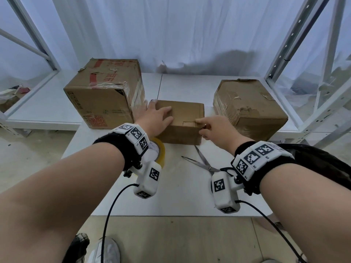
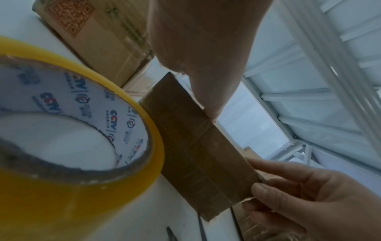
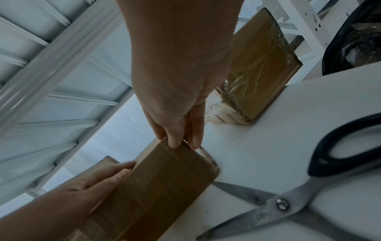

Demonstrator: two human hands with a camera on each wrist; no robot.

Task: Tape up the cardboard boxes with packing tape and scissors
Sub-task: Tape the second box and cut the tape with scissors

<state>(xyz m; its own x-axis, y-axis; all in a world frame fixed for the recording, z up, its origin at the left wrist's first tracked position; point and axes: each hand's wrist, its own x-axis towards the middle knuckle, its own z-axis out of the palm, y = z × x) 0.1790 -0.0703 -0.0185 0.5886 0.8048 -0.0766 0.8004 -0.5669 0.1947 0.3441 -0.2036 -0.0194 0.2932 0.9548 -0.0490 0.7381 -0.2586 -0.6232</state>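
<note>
Both hands on the small box point(image 1: 180, 118) at frame centre.
Left hand point(image 1: 158, 118) lies flat, fingers straight; right hand point(image 1: 210, 128) pinches its flap (scissors point(image 1: 201, 161) lie below).

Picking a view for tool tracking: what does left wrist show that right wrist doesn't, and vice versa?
Left wrist only: the yellow tape roll up close and the printed box behind it. Right wrist only: the open scissors lying on the table, plus the film-wrapped box. Both: the small box with the left hand and right hand on it.
</note>
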